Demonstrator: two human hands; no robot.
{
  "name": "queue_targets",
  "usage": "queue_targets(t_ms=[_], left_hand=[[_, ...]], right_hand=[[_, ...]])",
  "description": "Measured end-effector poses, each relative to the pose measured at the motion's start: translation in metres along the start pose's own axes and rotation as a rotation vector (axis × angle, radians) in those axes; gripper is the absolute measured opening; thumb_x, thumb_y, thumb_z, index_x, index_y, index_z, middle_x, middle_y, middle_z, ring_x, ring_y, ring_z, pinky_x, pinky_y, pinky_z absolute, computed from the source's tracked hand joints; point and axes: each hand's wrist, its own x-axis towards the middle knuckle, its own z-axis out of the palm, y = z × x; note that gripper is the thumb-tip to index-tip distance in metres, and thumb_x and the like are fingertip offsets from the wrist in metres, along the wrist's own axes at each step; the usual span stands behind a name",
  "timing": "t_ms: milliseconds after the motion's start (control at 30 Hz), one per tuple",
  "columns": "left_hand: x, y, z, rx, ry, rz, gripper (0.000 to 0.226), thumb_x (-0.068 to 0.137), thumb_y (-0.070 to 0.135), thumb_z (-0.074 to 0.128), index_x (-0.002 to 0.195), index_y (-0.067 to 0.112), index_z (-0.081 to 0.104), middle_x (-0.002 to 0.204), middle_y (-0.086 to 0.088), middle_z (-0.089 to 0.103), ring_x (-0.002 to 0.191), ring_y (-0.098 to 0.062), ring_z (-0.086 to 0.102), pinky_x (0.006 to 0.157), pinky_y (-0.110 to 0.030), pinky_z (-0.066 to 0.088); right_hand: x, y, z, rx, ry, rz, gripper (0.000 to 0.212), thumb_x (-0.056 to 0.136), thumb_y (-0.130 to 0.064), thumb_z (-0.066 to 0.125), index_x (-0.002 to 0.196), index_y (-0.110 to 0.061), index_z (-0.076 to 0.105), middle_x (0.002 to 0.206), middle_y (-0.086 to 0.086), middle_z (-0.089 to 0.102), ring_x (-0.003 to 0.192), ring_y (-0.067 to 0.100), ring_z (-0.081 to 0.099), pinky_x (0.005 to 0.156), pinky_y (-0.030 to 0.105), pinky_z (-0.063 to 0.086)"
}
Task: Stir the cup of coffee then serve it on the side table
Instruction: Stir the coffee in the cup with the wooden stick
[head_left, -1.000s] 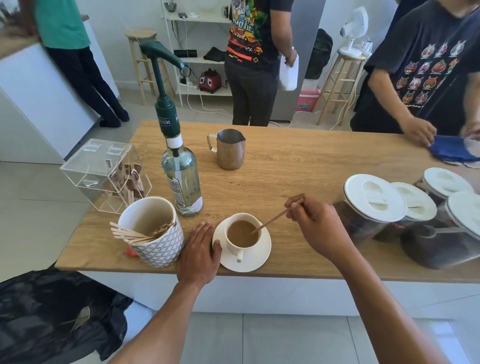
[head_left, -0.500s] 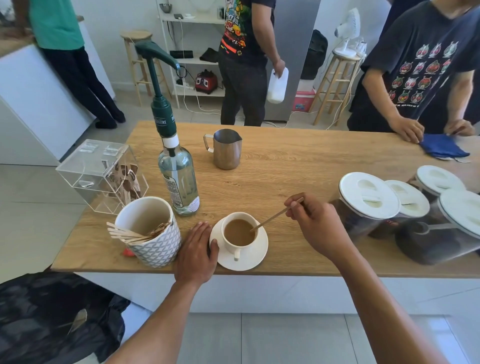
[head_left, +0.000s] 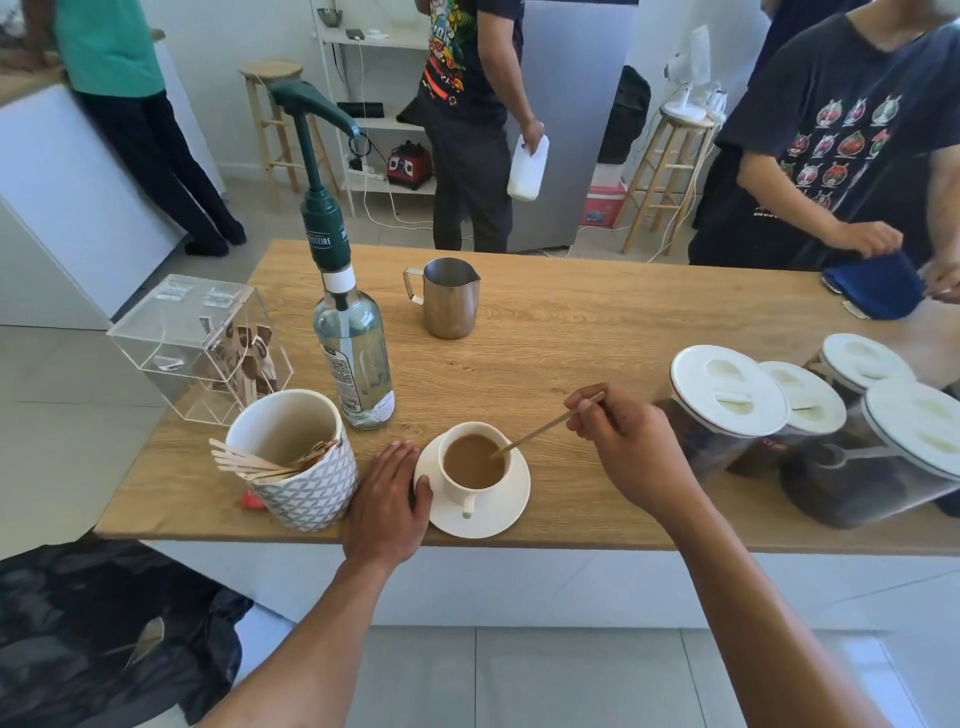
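Note:
A white cup of milky coffee (head_left: 475, 460) stands on a white saucer (head_left: 511, 506) near the front edge of the wooden counter (head_left: 571, 332). My right hand (head_left: 623, 447) pinches a thin wooden stir stick (head_left: 545, 428) whose lower end dips into the coffee at the cup's right side. My left hand (head_left: 389, 499) lies flat on the counter with straight fingers, its thumb touching the saucer's left rim. No side table is in view.
Left of the cup stand a patterned holder of wooden sticks (head_left: 296, 462), a pump bottle (head_left: 353, 358) and a clear box (head_left: 202, 343). A steel pitcher (head_left: 449, 299) sits behind; several white-lidded jars (head_left: 727, 400) crowd the right. People stand around the counter.
The stick's tip has shifted a little within the coffee while my right hand keeps its grip. My left hand stays against the saucer. A person behind lowered a white jug.

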Motion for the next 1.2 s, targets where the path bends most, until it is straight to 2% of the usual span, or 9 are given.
queue_targets(t_ms=[200,633,867,1100,1200], left_hand=[[0.001,-0.002,0.001,-0.016,-0.004,-0.002,0.056,0.099,0.040,0.030,0.139,0.010,0.055,0.144,-0.009,0.056,0.140,-0.025,0.044,0.118,-0.040,0.034],[0.000,-0.003,0.002,-0.033,-0.030,-0.014,0.057,0.100,0.042,0.028,0.141,0.010,0.053,0.146,-0.008,0.053,0.141,-0.025,0.042,0.119,-0.041,0.032],[-0.001,-0.005,0.000,-0.042,-0.049,-0.013,0.057,0.101,0.044,0.026,0.140,0.011,0.053,0.147,-0.007,0.052,0.143,-0.023,0.040,0.120,-0.040,0.030],[-0.001,-0.006,-0.003,-0.041,-0.077,-0.024,0.060,0.101,0.046,0.024,0.142,0.012,0.051,0.149,-0.007,0.050,0.144,-0.023,0.038,0.120,-0.039,0.029],[0.000,-0.004,-0.004,-0.045,-0.086,-0.024,0.061,0.101,0.047,0.024,0.143,0.012,0.050,0.149,-0.006,0.050,0.144,-0.022,0.037,0.121,-0.038,0.028]], right_hand=[[0.000,0.001,-0.001,0.008,0.007,-0.004,0.018,0.098,-0.018,0.050,0.092,-0.023,0.066,0.077,-0.010,0.070,0.076,0.002,0.068,0.070,0.022,0.054],[-0.006,0.002,0.002,0.037,0.001,0.005,0.017,0.099,-0.017,0.050,0.095,-0.022,0.066,0.079,-0.008,0.071,0.075,-0.003,0.066,0.071,0.018,0.053],[-0.009,-0.001,-0.001,0.042,-0.011,0.001,0.018,0.098,-0.018,0.051,0.096,-0.023,0.068,0.078,-0.007,0.071,0.078,0.012,0.070,0.077,0.040,0.060],[-0.011,-0.007,-0.001,0.031,-0.034,-0.019,0.019,0.098,-0.016,0.051,0.094,-0.021,0.068,0.078,-0.007,0.071,0.076,0.004,0.068,0.074,0.032,0.058],[-0.012,-0.007,0.000,0.033,-0.038,-0.030,0.019,0.098,-0.016,0.051,0.093,-0.022,0.068,0.077,-0.007,0.071,0.073,0.006,0.067,0.070,0.031,0.056]])
